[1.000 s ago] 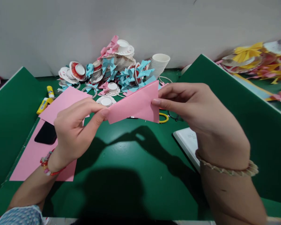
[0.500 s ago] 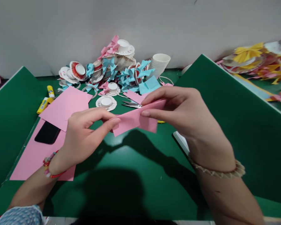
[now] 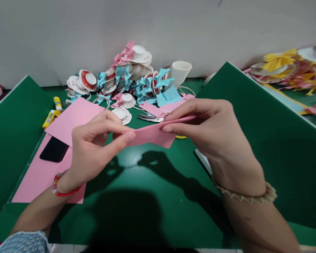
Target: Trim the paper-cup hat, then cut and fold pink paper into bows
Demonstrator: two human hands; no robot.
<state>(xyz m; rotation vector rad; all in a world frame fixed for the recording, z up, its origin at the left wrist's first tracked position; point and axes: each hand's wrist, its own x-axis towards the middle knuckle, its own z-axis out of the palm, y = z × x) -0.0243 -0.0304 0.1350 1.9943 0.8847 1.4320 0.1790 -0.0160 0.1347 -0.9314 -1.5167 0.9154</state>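
A folded piece of pink paper (image 3: 149, 135) is held up between my hands above the green table (image 3: 147, 175). My left hand (image 3: 94, 142) pinches its left end between thumb and fingers. At the right part of the paper, my right hand (image 3: 205, 130) grips it with thumb below and fingers along the top edge. One flap hangs lower near the right thumb. Just behind the paper lie scissors (image 3: 152, 118), their blades pointing left and the handles mostly hidden by my right hand and the paper.
Pink sheets (image 3: 47, 179) lie at left with a black phone (image 3: 54, 149) and yellow glue sticks (image 3: 49, 118). Decorated paper pieces with bows (image 3: 140, 86) are heaped behind, beside stacked white cups (image 3: 179, 73). Green partitions (image 3: 265, 140) slope up on both sides.
Both hands have tilted the pink paper flatter, so less of its front face shows. My left fingers have shifted up and inward on its left end; the right hand has moved slightly right.
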